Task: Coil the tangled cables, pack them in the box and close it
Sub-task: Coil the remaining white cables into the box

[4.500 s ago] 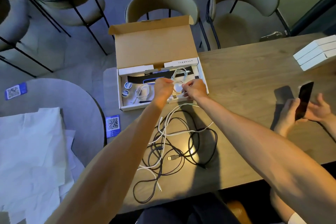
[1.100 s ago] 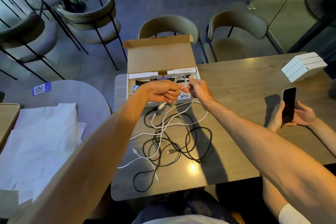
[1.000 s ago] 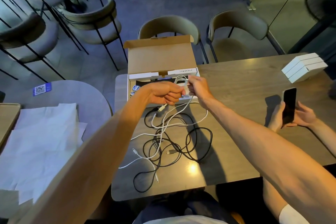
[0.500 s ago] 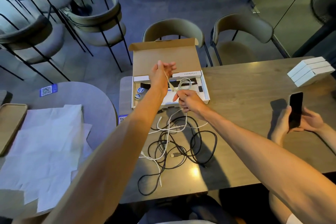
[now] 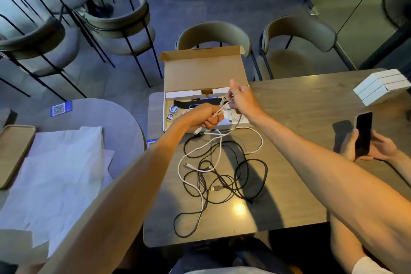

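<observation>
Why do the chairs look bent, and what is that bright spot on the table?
Head view: the wide-angle lens bows the curved-back padded chairs toward the edges and stretches the forearms; the bright spot is probably lamp glare on the grey-brown wooden table, near the tangled black and white cables; the forearms cast dark shadows across it.

No words or numbers are legible. A blue QR-code sticker (image 5: 59,108) lies on the round table (image 5: 100,115), a second sticker (image 5: 152,143) by the edge of the wooden table (image 5: 300,104). Round labels (image 5: 174,109) in the box (image 5: 200,73) are unreadable.
</observation>
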